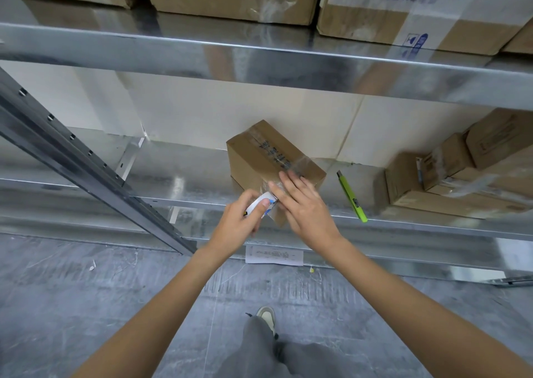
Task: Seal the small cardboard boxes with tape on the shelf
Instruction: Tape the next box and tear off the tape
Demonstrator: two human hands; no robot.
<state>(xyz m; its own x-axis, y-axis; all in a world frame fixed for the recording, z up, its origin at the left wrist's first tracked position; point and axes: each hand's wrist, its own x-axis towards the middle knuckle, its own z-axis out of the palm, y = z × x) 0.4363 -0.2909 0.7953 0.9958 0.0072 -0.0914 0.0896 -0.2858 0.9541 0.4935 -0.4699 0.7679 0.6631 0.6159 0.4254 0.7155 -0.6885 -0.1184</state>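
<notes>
From my feed, a slanted grey steel upright crosses the left side in front of the shiny galvanised metal shelf. My left hand has its fingers curled round a white-cored roll of clear tape, held against the near corner of the small brown cardboard box, which stands on the shelf's front edge, turned at an angle. Clear tape runs along the box's top seam. My right hand lies flat, fingers straight and slightly spread, pressing on the box's near top edge. Just right of it, a lime-green utility knife lies on the shelf. Further right sits a stack of small brown taped cartons.
</notes>
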